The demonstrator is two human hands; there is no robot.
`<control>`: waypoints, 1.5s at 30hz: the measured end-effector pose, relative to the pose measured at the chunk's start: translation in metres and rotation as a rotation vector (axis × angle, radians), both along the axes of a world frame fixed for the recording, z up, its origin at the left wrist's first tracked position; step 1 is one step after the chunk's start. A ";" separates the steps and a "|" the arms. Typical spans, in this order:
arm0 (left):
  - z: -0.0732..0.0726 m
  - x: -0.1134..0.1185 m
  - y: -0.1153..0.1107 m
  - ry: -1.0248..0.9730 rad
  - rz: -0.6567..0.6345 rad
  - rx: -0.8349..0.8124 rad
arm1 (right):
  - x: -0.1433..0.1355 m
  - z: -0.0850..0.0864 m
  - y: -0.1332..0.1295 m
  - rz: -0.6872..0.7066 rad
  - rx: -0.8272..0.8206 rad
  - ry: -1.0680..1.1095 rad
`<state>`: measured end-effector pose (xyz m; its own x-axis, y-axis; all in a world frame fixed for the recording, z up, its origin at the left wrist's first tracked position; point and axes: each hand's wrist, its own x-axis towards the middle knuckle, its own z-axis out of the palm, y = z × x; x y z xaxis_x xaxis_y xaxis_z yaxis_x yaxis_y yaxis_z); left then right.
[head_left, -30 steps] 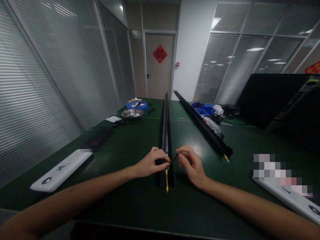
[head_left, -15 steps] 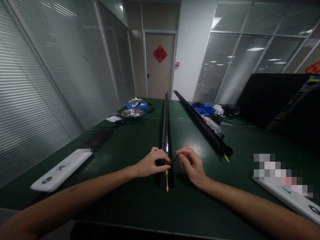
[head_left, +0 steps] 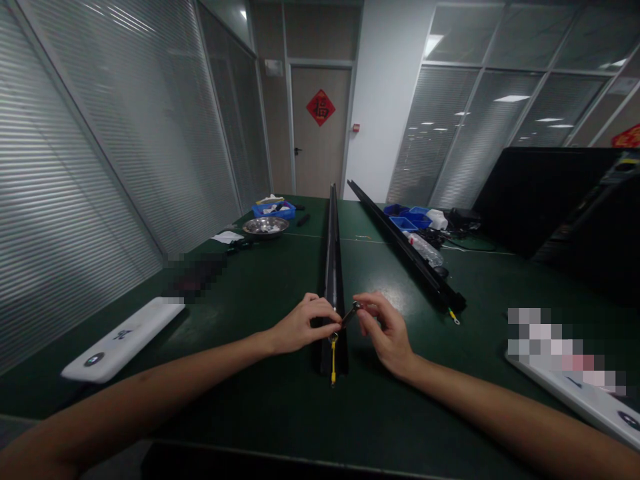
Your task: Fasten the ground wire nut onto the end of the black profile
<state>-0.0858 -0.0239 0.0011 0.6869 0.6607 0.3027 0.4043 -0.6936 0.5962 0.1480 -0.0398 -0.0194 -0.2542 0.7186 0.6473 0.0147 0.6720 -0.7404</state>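
Observation:
A long black rail [head_left: 331,267] lies lengthwise on the green table, its near end between my forearms. From that end runs a short yellow wire [head_left: 333,363] with a metal terminal at its tip. My left hand [head_left: 307,325] rests over the rail, thumb and fingers pinched on the lower end of a small metal wrench [head_left: 349,316]. At its shiny upper end, my right hand [head_left: 385,327] pinches it between thumb and fingertips. The wrench slants up to the right above the rail's right edge. What lies under my left fingers is partly hidden.
A second black rail [head_left: 400,240] lies diagonally at right, with a yellow wire [head_left: 454,316] at its near end. Farther back stand a metal bowl [head_left: 265,227], a blue bin [head_left: 274,211] and several blue trays. White devices [head_left: 125,340] flank the table.
The wrench's shiny head now shows more clearly at my right fingertips. My right fingers have shifted slightly; my left hand has barely moved.

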 end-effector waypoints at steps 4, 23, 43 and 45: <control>-0.001 0.001 0.001 -0.008 -0.007 0.000 | 0.000 0.000 0.000 -0.004 0.029 -0.011; -0.004 -0.002 0.004 0.018 -0.014 -0.036 | 0.000 0.006 0.000 0.002 0.126 -0.032; -0.001 0.000 0.002 0.035 -0.002 -0.025 | 0.001 0.005 0.001 0.022 0.091 -0.032; -0.001 -0.001 0.002 0.029 0.000 -0.020 | 0.001 0.005 0.000 0.026 0.090 -0.035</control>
